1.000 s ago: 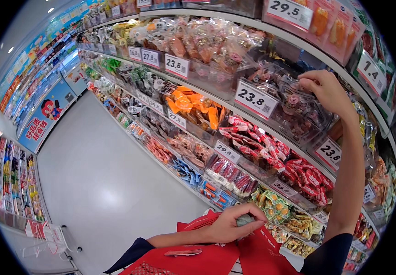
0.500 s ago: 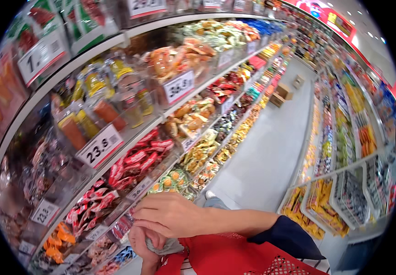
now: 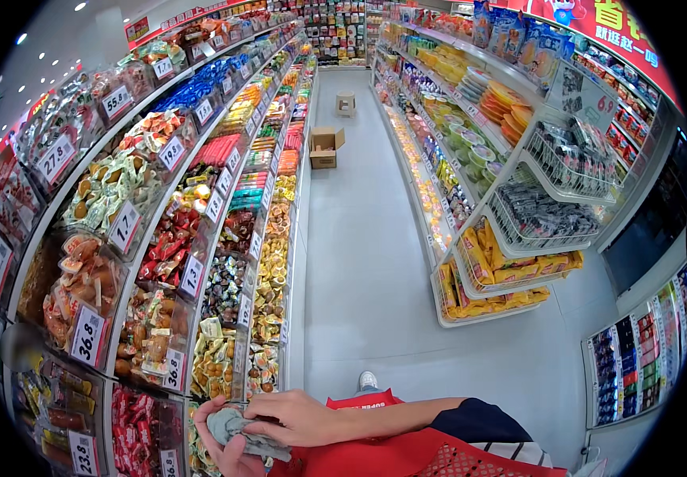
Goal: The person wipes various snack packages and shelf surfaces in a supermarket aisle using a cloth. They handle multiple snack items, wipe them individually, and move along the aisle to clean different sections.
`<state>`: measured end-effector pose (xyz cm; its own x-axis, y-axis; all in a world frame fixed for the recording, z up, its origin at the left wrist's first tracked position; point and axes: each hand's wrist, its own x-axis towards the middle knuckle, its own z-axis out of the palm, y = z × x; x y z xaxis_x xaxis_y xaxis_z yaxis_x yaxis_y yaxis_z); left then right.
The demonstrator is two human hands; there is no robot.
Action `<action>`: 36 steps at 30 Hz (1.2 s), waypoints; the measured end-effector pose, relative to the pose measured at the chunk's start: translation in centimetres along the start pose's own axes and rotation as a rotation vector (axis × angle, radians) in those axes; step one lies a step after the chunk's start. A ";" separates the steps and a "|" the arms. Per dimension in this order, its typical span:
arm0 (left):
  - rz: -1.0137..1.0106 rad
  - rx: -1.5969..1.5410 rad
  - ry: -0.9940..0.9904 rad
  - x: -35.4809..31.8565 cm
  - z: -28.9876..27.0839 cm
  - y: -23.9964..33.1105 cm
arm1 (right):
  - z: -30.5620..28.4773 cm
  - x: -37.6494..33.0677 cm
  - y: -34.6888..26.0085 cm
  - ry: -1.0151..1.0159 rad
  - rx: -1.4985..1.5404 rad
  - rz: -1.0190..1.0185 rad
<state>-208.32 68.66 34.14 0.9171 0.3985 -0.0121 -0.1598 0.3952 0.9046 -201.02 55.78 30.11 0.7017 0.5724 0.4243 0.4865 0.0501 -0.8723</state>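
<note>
At the lower edge, a crumpled grey-green cloth is bunched between my two hands. My left hand cups it from the left, its fingers curled about the folds. Coming across from the right, my right hand presses its fingers onto the top of the cloth. Both hands are close together in front of the red apron. Just beyond them are shelf bins of wrapped snacks; neither hand touches these.
Tiered shelves of packaged snacks line the left. An open cardboard box stands in the aisle, with a small stool-like box beyond. Wire baskets of yellow and dark packets jut out at right. A shoe shows below.
My view has swung to the right, so the aisle now runs up the middle. My right hand has shifted off the left one, and more of the cloth shows.
</note>
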 end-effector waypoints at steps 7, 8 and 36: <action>-0.036 0.057 -0.260 4.6 7.8 -7.4 | -13.0 -1.2 0.8 0.225 0.012 0.101; -0.055 0.072 -0.266 5.4 9.4 -8.3 | -14.7 -1.6 0.9 0.278 -0.003 0.089; -0.618 0.175 -1.090 25.0 31.8 -23.1 | -35.8 -5.5 5.1 1.095 -0.349 0.320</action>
<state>-170.06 43.20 26.52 0.6589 -0.7326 -0.1707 0.3759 0.1240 0.9183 -183.71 23.60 32.02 0.8054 -0.4930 0.3291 0.2047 -0.2897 -0.9350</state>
